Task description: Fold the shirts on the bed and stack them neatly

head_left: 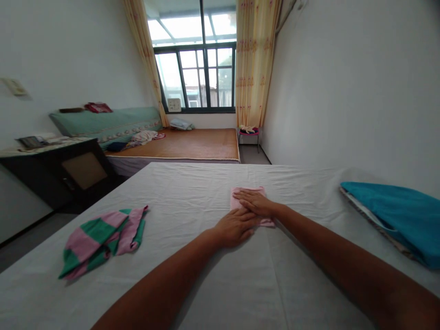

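A small folded pink cloth (236,204) lies flat on the white sheet (192,192) near the middle of the view. My right hand (256,202) rests flat on its upper part, fingers stretched to the left. Just below it, my left hand (237,226) lies palm down with the fingers out, its fingertips over the cloth's lower edge. The two hands touch or slightly overlap. Parts of the cloth are hidden beneath them. Off to the left, a crumpled pink and green checked garment or cloth (103,238) sits on the sheet.
Folded blue fabric (395,215) lies at the right by the wall. Beyond the sheet's far edge stands a bed with a brown mat (199,143). A dark cabinet (82,169) is at the left, and a small stool (249,133) stands below the curtain (254,68).
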The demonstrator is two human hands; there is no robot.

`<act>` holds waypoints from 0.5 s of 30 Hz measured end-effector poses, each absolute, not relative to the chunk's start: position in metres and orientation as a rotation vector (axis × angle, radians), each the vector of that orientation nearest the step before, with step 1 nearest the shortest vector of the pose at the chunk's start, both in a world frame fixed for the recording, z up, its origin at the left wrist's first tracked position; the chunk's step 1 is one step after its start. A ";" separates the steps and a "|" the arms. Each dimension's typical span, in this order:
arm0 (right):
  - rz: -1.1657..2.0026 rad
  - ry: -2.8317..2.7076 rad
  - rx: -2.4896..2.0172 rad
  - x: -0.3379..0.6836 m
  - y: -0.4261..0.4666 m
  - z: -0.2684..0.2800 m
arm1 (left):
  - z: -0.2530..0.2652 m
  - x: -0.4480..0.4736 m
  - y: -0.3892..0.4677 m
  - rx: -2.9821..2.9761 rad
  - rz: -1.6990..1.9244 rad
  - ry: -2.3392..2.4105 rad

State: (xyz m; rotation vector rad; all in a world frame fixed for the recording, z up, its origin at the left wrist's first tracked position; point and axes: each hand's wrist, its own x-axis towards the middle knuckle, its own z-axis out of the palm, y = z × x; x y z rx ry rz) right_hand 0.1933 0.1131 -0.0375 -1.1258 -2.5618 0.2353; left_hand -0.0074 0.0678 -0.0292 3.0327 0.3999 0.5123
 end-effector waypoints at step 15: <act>0.340 -1.711 -1.743 0.238 0.137 -0.049 | -0.029 -0.010 0.068 2.992 0.422 0.467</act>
